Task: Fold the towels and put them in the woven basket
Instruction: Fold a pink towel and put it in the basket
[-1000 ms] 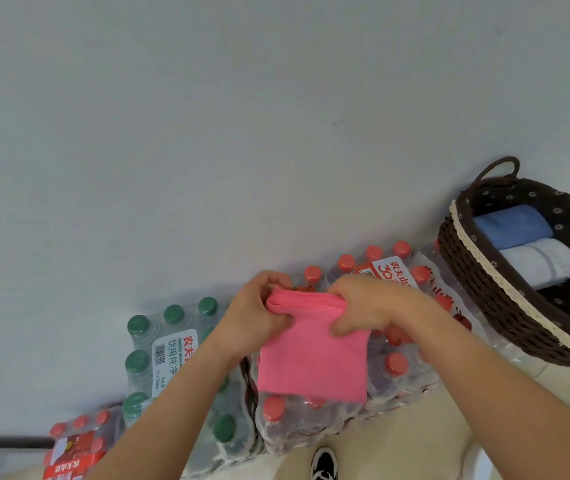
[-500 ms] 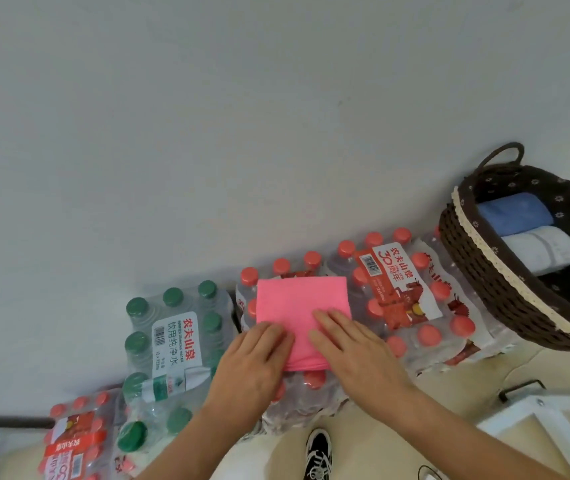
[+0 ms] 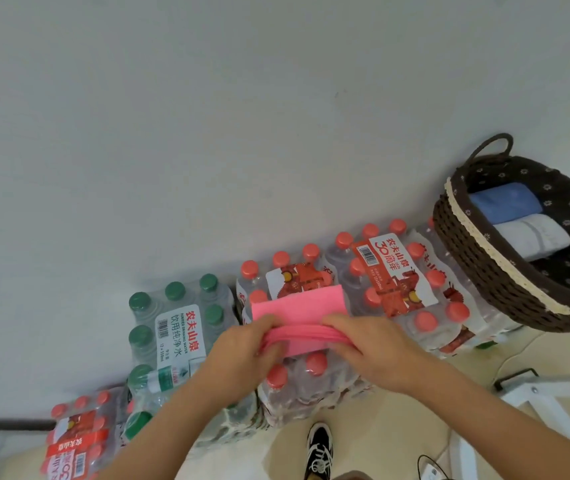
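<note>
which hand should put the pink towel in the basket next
Right, probably: both hands grip the pink cloth towel, but the dark brown woven basket stands nearer the right hand; the left hand would cross over.

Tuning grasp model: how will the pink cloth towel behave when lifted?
Probably floppy: the pink cloth towel bunches into soft folds where the left hand and right hand grip it. Likely light: it looks thin. May unfold if lifted by one layer.
</note>
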`<state>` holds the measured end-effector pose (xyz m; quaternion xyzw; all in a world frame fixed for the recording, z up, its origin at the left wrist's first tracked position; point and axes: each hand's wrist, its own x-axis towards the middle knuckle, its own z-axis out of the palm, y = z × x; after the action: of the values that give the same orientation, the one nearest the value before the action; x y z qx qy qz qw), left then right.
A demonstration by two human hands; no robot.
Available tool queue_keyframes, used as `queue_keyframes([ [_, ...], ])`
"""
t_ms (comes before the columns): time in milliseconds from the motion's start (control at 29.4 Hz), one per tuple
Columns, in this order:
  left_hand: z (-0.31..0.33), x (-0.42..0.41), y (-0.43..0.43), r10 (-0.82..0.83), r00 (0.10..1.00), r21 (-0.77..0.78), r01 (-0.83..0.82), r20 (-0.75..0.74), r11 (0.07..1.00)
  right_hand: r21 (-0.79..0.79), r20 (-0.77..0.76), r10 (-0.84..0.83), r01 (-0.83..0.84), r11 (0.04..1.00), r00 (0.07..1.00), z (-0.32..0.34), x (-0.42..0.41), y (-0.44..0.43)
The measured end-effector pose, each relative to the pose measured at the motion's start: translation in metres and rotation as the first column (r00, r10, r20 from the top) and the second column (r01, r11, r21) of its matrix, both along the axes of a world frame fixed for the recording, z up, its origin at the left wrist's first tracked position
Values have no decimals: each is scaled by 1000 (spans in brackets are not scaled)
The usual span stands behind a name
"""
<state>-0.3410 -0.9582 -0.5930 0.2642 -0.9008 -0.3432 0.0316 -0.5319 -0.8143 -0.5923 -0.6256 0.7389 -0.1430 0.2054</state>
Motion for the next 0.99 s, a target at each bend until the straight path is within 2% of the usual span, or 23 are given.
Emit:
queue_keyframes([
  [102, -3, -9, -12, 191, 981, 161, -184, -25, 970, 43, 200, -115, 108, 993, 973, 5, -14, -17],
  [204, -9, -21, -13, 289, 957, 139, -287, 4, 948, 72, 315, -258, 248, 966, 913, 1, -23, -28],
  [306, -11, -31, -10, 376, 927, 85, -375, 2, 923, 66, 298, -356, 353, 933, 885, -5, -23, -35],
  [476, -9, -38, -4, 528, 849, 27, -527, -37, 849, 63, 219, -396, 392, 918, 892, -7, -17, -50],
  [578, -17, -39, -2, 505, 862, -108, -507, -53, 855, 32, 183, -426, 428, 903, 886, -8, -13, -55],
  [680, -23, -36, -5, 473, 881, -174, -470, -29, 865, -20, 20, -399, 399, 917, 917, -11, -17, -53],
  [748, -27, -33, -8, 438, 899, -185, -430, 2, 883, -7, -13, -355, 354, 935, 935, -15, -24, -51],
  [884, -25, -29, -11, 390, 914, -195, -365, 111, 910, 125, 194, -173, 151, 981, 966, -6, -40, -52],
  [986, -19, -27, -12, 374, 916, -215, -340, 144, 916, 264, 293, -81, 0, 964, 953, 7, -54, -59],
])
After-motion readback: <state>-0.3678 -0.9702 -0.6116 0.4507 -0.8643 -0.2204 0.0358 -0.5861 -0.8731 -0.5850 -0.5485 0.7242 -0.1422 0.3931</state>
